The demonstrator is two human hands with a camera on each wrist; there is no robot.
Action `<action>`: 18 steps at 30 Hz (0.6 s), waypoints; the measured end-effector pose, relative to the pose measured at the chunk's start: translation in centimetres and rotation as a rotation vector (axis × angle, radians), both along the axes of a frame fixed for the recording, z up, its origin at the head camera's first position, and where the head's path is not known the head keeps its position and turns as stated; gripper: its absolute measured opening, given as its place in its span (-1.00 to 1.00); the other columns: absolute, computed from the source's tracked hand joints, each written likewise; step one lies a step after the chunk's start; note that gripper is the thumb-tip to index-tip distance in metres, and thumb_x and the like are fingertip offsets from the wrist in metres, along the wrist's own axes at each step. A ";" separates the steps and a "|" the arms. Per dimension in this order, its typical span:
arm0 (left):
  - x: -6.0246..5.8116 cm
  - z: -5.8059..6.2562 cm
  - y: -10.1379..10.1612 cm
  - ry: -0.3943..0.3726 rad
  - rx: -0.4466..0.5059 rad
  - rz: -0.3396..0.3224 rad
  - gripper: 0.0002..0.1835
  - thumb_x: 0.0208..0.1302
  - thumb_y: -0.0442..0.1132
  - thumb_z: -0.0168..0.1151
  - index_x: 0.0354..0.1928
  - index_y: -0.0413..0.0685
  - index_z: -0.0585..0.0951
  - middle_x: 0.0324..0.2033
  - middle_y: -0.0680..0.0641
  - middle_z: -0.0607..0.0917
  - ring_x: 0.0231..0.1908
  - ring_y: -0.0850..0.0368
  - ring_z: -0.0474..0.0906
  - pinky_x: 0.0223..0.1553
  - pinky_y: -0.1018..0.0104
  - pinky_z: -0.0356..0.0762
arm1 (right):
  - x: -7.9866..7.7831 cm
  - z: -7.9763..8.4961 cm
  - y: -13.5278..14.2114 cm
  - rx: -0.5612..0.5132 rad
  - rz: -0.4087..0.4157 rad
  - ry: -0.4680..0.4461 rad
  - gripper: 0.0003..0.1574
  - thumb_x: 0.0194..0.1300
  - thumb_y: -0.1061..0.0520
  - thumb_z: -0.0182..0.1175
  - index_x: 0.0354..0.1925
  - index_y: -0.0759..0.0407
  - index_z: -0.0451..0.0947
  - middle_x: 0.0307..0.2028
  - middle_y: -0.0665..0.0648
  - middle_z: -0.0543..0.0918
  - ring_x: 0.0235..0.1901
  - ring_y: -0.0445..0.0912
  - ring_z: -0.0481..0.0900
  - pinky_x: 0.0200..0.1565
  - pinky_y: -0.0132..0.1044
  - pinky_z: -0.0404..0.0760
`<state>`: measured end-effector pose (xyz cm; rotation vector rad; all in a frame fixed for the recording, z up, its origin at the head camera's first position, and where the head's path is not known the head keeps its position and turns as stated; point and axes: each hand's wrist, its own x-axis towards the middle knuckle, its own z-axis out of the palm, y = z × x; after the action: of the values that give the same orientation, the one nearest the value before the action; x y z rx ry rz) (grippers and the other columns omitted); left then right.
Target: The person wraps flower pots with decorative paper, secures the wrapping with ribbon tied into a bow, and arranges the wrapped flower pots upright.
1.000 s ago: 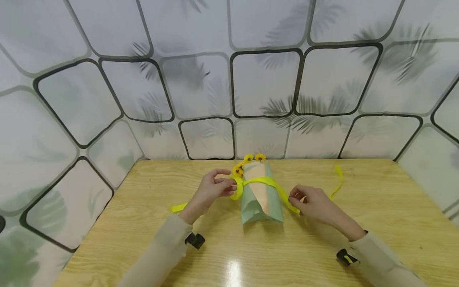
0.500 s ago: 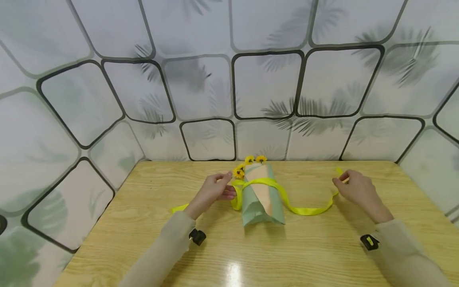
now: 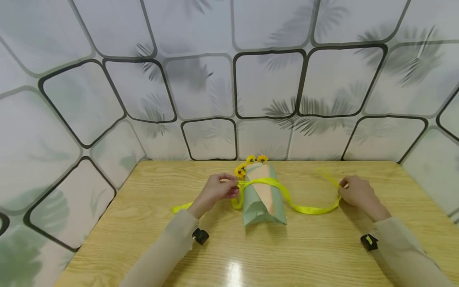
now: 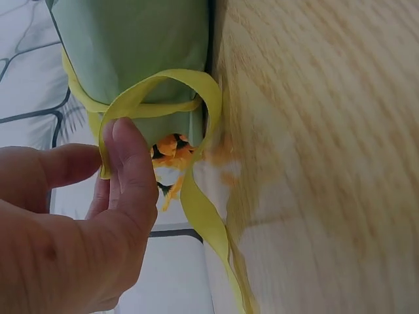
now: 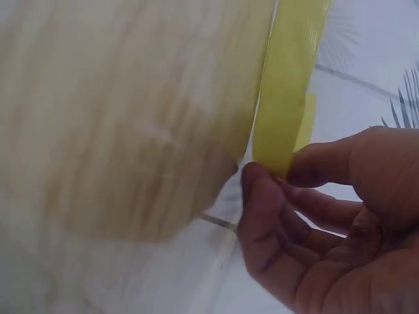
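Note:
A bouquet (image 3: 252, 202) wrapped in green and peach paper lies on the table, its yellow flowers (image 3: 239, 172) facing the wall. Yellow ribbon (image 3: 311, 210) passes round the wrap and trails to the right. At the bouquet's left side, my left hand (image 3: 216, 190) pinches a ribbon loop between thumb and fingers. The left wrist view shows that loop (image 4: 204, 216) hanging beside the paper. Well to the right, my right hand (image 3: 360, 198) pinches the long ribbon tail, whose loose end extends past the fingers. In the right wrist view the ribbon (image 5: 286, 98) runs up from the fingertips.
The wooden table (image 3: 201, 263) ends at a patterned wall covering (image 3: 265, 83) behind the bouquet. Another ribbon end (image 3: 181, 207) lies to the left, under the left wrist. Black wrist cameras (image 3: 201, 236) sit at both sleeves.
My right hand has moved right from near the bouquet, then slightly lower, and now pinches the tail farther along. My left hand stays by the bouquet, its thumb and fingers now closer together on the loop.

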<state>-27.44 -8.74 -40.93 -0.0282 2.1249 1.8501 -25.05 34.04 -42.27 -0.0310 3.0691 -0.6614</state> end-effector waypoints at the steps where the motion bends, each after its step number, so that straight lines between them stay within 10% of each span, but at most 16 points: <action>1: 0.1 0.0 0.0 0.001 0.011 0.002 -0.68 0.47 -0.19 0.26 0.11 -0.25 0.62 -0.25 -0.16 0.79 -0.38 0.21 0.75 -0.23 0.32 0.77 | 0.0 -0.1 -0.2 -0.024 -0.005 0.024 -0.60 0.37 0.18 0.08 -0.07 0.55 0.57 -0.19 0.51 0.69 -0.33 0.20 0.66 -0.41 -0.08 0.60; 12: 0.7 0.0 -0.1 0.102 -0.001 0.041 -0.68 0.40 -0.27 0.33 0.12 -0.26 0.62 -0.13 -0.28 0.79 -0.22 -0.02 0.79 -0.09 0.13 0.78 | 0.3 1.9 -2.8 -0.282 -0.108 0.363 -0.56 0.47 -0.03 0.17 -0.05 0.34 0.71 -0.27 0.34 0.78 -0.61 -0.29 0.64 -0.53 -0.41 0.56; 18: 1.5 0.3 -0.1 0.187 -0.074 0.052 -0.79 0.36 -0.24 0.38 -0.06 -0.20 0.72 -0.13 -0.27 0.81 -0.12 -0.15 0.77 -0.07 0.07 0.77 | -0.4 4.4 -6.3 -0.377 -0.036 0.417 -0.61 0.43 -0.07 0.27 -0.07 0.22 0.74 -0.31 0.25 0.78 -0.56 -0.38 0.55 -0.52 -0.44 0.53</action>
<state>-25.91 -8.86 -40.65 0.0756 2.3382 1.8680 -25.41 27.73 -37.83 -0.1299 3.2713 -1.3888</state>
